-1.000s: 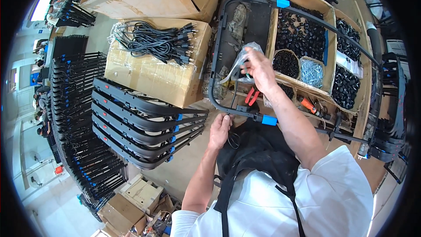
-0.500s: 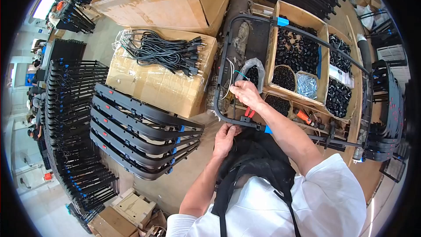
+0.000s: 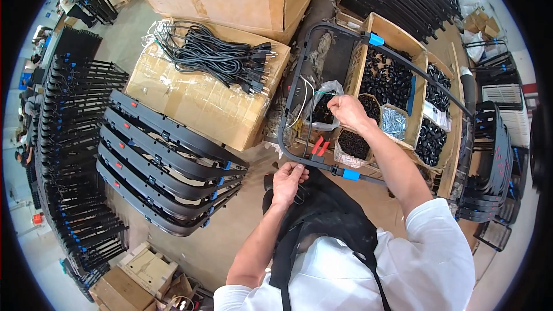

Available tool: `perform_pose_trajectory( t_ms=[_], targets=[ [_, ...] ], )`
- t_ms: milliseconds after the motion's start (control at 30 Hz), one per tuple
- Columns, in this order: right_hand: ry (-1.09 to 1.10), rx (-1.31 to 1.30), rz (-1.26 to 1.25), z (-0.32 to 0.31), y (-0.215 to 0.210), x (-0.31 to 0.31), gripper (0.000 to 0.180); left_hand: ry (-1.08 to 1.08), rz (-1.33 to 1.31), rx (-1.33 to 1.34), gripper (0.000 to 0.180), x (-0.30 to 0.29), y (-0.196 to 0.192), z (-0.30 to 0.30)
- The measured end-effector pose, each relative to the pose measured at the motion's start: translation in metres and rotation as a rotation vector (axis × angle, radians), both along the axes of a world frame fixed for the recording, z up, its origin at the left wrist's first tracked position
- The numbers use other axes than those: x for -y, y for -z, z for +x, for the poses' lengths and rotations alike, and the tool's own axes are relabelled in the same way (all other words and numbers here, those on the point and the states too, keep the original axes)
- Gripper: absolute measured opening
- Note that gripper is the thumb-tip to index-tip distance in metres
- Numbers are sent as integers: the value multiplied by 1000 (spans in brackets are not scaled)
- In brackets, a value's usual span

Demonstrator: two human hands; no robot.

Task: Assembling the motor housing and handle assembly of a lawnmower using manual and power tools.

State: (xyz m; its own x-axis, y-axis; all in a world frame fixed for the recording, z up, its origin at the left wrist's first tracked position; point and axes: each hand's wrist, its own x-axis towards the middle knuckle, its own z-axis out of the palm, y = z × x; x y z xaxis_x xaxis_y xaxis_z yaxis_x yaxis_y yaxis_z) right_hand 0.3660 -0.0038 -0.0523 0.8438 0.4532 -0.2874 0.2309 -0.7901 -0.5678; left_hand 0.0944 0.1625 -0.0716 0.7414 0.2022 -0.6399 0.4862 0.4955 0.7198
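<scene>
Just above the left end of one black frame (image 3: pixel 299 75), the right hand (image 3: pixel 351 114) has its thumb and forefinger drawn together, grasping one green wire (image 3: pixel 324 93) near its end; the very tip is hidden by the fingers. From there the wire runs left toward the frame's left bar. One white wire (image 3: pixel 305 102) curves down beside that bar, left of the right fingers and apart from them.

At the frame's near left corner, the left hand (image 3: pixel 285 185) has its fingers curled in against the near bar; whether they grasp the bar or the thin dark cord by it, I cannot tell. Two blue sleeves (image 3: pixel 351 174) show on the frame, one on the near bar and one on the far.

Inside the frame's outline, one pair of pliers shows two red handles (image 3: pixel 320 146), between the two hands. Just left of the right fingers stands one clear bag (image 3: pixel 333 87) with black parts in it. Three small tubs are near the right wrist: two of dark screws (image 3: pixel 352 145) and one of silvery screws (image 3: pixel 394 122). Two wooden trays (image 3: pixel 422 89) hold black parts too many to count.

To the left, one bundle of black cords (image 3: pixel 210 56) lies on one cardboard box (image 3: pixel 193 99), beside a stack of five curved black bars (image 3: pixel 164 158).
</scene>
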Motion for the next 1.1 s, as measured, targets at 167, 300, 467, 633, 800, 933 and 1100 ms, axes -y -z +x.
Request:
perform_pose_trajectory(
  t_ms=[167,300,467,633,800,933,1100],
  targets=[
    [-396,406,-220,11,37,-2,11,-7,-18,-53,17,1,-8,4],
    [-578,476,-423,10,69,-15,14,-3,-32,-71,17,1,-13,5],
    [-683,439,-575,12,85,-18,16,-25,-41,-65,18,4,-18,6],
    [-540,261,-479,27,53,-16,31,-17,-31,18,18,2,-5,3],
    [-462,105,-293,43,52,-6,20,15,-86,11,17,-1,0,4],
    [-312,-199,-126,47,47,-5,23,8,-64,33,16,-1,9,0],
    [-287,-175,-105,37,18,0,23,35,-2,58,16,-3,8,0]
  ],
)
